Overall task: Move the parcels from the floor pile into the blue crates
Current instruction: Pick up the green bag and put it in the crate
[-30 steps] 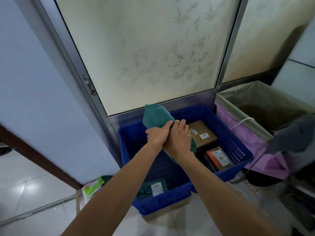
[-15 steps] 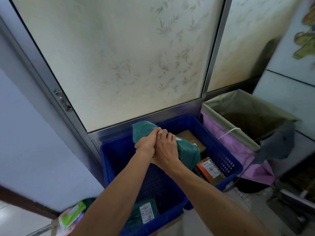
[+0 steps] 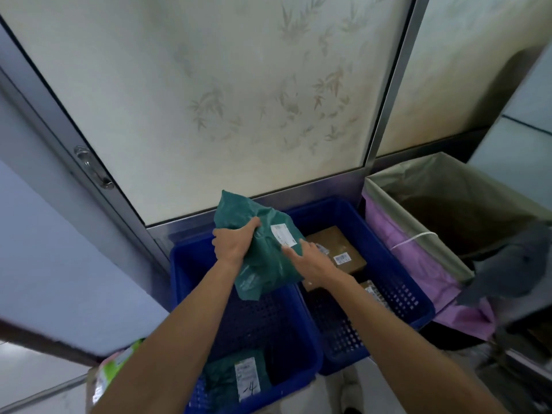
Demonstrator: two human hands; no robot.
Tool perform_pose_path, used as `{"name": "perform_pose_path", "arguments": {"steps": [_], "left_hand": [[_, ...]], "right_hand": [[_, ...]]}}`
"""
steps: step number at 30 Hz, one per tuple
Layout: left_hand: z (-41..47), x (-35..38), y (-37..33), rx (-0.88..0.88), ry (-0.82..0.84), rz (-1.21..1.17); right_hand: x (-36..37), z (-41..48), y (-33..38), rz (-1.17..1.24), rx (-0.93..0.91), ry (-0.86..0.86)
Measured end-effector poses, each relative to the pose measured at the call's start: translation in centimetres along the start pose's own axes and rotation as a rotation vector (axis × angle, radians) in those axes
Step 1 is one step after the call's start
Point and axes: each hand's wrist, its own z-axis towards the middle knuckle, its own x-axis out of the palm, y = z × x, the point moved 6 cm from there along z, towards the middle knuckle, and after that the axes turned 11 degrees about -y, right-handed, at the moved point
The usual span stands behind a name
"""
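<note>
Parcels sit in two blue perforated plastic crates side by side on the floor below a frosted glass door with a faint leaf print [image 3: 227,94]. The left crate [image 3: 301,348] holds a flat teal plastic mailer with a white label [image 3: 236,376] near its front wall. The right crate [image 3: 400,282] holds a brown cardboard box with barcode labels [image 3: 337,249] towards the back, and a second parcel [image 3: 372,289] that the right forearm mostly hides.

Right of the crates stands a large bin lined with pale green and pink bags [image 3: 418,255], with a grey cloth [image 3: 513,264] draped at its near corner.

A crumpled teal plastic mailer bag [image 3: 263,258] is held above the dividing walls of the two crates, tilted, its white label facing up. The left hand [image 3: 234,243] is closed around the bag's upper left part, fingers dug into the plastic. The right hand [image 3: 310,258] lies with fingers spread against the bag's right edge, just below the label, pressing rather than clutching.

At the lower left, a green and white packet [image 3: 115,366] lies outside the crates.
</note>
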Motion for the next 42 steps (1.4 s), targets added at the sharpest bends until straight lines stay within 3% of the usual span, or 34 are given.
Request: {"name": "perform_pose_path", "arguments": {"steps": [5,11,16,21,26,33,42], "left_hand": [[0.0,2.1,-0.5,-0.028,0.007,-0.126],[-1.7,4.8,0.4,-0.139,0.067,-0.303],[-3.6,6.4,2.7,-0.205,0.063,-0.332],[-3.4,8.4,5.0,-0.211,0.115,-0.278],[-2.4,12.1,8.2,-0.192,0.267,0.116],[-4.7,17.8,9.6,-0.145,0.495,0.034],[-2.3,25.3,8.0,-0.138,0.415,-0.074]], "right_hand": [[3.9,10.2,-14.9,0.195,0.203,0.013],[-3.1,10.4,-15.7,0.354,0.363,-0.072],[-3.1,11.8,-16.8,0.661,0.521,0.080],[-2.2,11.7,-18.1,0.622,0.551,0.101],[-1.7,12.2,-20.8,0.592,0.607,-0.027],[-5.7,13.9,-24.4,0.277,0.544,-0.193],[-6.6,18.6,-28.5,0.261,0.501,-0.314]]}}
